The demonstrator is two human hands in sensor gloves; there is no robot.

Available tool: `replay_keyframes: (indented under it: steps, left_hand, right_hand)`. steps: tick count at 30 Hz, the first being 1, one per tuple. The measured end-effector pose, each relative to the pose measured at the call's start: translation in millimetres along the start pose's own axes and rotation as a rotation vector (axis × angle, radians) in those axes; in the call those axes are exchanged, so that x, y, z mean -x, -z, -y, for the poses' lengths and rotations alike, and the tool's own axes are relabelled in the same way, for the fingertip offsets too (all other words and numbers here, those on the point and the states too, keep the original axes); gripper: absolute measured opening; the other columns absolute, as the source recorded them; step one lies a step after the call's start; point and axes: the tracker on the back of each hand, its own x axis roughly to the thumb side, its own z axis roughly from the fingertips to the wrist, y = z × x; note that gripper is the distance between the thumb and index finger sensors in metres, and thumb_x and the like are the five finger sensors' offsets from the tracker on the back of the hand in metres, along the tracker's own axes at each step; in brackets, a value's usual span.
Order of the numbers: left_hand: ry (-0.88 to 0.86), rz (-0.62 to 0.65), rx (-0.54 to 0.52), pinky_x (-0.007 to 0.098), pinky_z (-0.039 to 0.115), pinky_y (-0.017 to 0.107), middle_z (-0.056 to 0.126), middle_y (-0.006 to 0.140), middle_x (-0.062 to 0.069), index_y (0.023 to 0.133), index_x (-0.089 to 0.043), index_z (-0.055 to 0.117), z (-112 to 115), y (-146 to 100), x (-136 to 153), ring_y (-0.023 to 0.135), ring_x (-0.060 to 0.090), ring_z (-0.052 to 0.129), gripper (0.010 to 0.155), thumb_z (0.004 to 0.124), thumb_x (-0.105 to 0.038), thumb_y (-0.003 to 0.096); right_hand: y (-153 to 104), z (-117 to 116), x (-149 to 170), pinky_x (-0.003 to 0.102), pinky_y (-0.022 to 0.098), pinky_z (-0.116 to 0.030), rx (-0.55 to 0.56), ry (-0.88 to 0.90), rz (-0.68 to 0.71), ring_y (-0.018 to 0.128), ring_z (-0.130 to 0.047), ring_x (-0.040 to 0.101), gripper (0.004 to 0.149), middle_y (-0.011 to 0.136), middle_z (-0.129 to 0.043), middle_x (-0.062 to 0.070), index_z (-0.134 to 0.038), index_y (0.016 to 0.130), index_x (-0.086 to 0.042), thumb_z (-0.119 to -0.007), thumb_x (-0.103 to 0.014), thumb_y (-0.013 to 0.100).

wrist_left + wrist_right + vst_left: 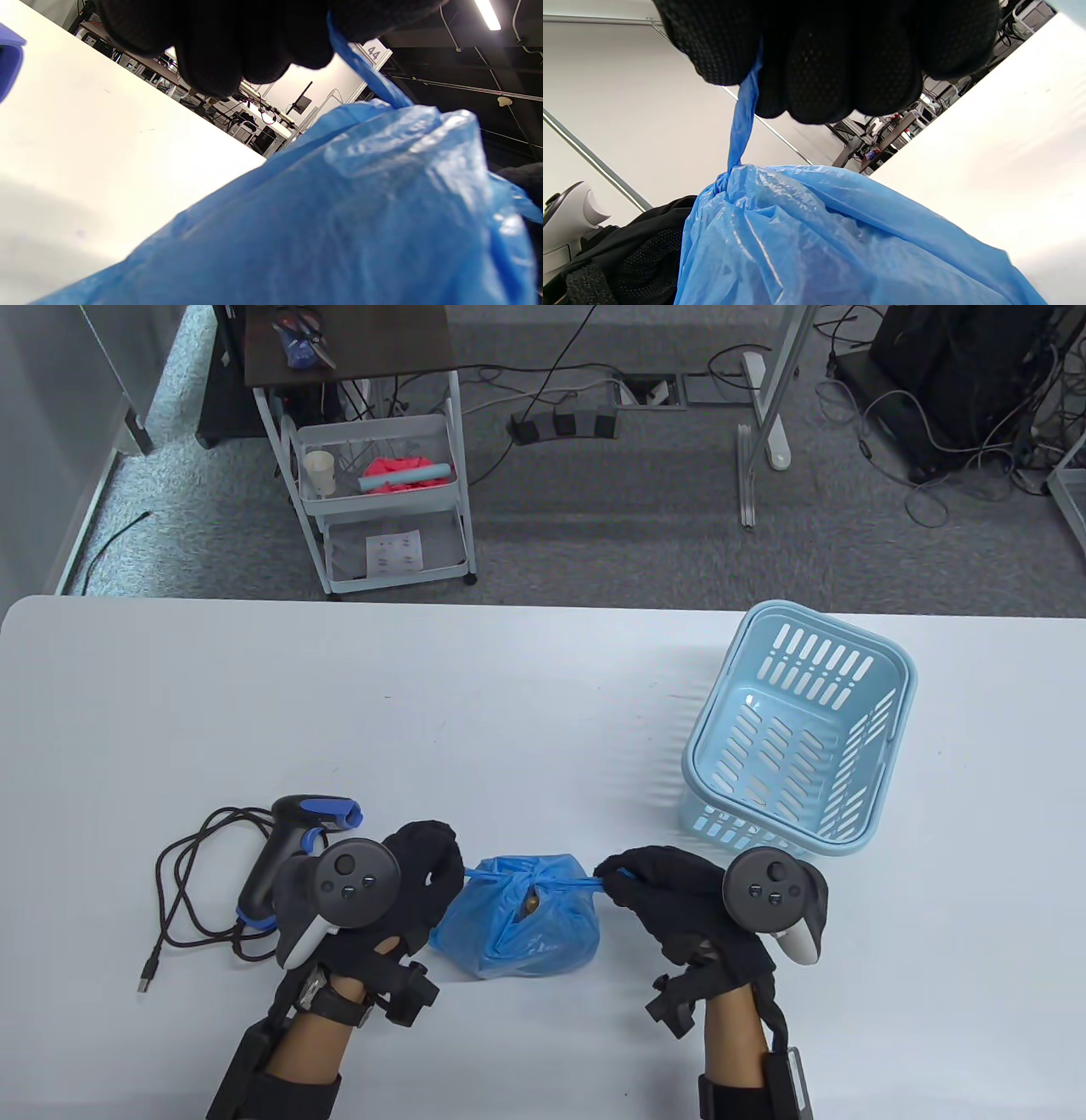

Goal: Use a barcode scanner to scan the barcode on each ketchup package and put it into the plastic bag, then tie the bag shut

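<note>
Both our hands, left hand (407,891) and right hand (670,895), pinch the blue plastic bag's (517,929) handles taut; we judge tying nearly finished. Left of the bag lies the barcode scanner (284,857); the basket (797,738) looks emptied.

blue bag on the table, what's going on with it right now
A person in black sensor gloves is tying the small blue plastic bag shut on the white table. The left hand pinches one twisted handle strand and the right hand pinches the other, each stretched taut to its side with a knot at the bag's top. The black and blue barcode scanner lies beside the left hand with its cable coiled. The light blue slotted plastic basket stands far right with nothing visible inside.
</note>
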Motion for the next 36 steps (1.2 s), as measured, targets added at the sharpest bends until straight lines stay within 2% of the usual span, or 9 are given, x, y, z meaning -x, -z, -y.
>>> replay_keyframes:
  steps: [14, 36]
  left_hand:
    - [0.002, -0.016, 0.005, 0.051, 0.077, 0.062, 0.079, 0.096, 0.003, 0.072, -0.013, 0.083, 2.7, -0.9, 15.9, 0.079, 0.034, 0.093, 0.041, 0.068, -0.045, 0.0524]
    - [0.062, -0.009, -0.005, 0.051, 0.077, 0.062, 0.08, 0.096, 0.003, 0.072, -0.013, 0.084, -1.2, -3.0, 18.0, 0.079, 0.033, 0.094, 0.041, 0.068, -0.045, 0.0522]
  right_hand:
    - [-4.0, 10.6, 18.9, 0.059, 0.057, -0.07, -0.009, 0.058, -0.042, 0.064, -0.089, 0.035, 0.036, 0.061, -0.094, 0.009, -0.089, 0.074, -0.007, -0.078, -0.035, 0.053]
    - [-7.9, 16.6, 25.8, 0.059, 0.057, -0.07, -0.017, 0.032, -0.084, 0.065, -0.088, 0.035, 0.036, 0.061, -0.094, 0.009, -0.089, 0.074, -0.007, -0.079, -0.035, 0.053]
